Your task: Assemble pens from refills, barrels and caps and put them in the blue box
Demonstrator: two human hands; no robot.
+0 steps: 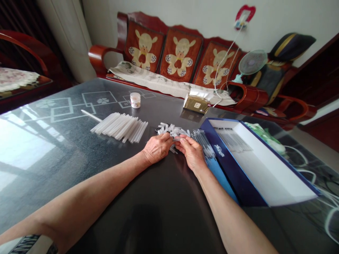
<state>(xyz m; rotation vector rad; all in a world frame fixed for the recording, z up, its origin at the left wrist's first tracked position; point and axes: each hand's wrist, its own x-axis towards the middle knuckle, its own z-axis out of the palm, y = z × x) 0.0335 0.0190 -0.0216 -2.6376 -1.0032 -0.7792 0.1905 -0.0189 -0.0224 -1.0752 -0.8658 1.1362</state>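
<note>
My left hand (pixel 158 147) is closed, its fingertips pinched at the front edge of a pile of small white and black pen caps (pixel 169 127). Facing it, my right hand (pixel 192 151) pinches a small whitish pen cap (pixel 177 138) between thumb and fingers. The two hands almost meet around this piece, and the fingers partly hide it. To the left lies a row of white pen barrels (pixel 120 127), with one longer stick poking out behind. A bundle of thin, clear pen refills (pixel 203 141) with dark ends rests just right of my right hand.
A blue box (pixel 227 158) with a white inside holds several slim pens (pixel 235 139) at its far end. Behind are a small cup (pixel 135 101) and a gold tissue pack (pixel 196 103). A green bag (pixel 265 137) and white cables (pixel 328 201) lie right of the box.
</note>
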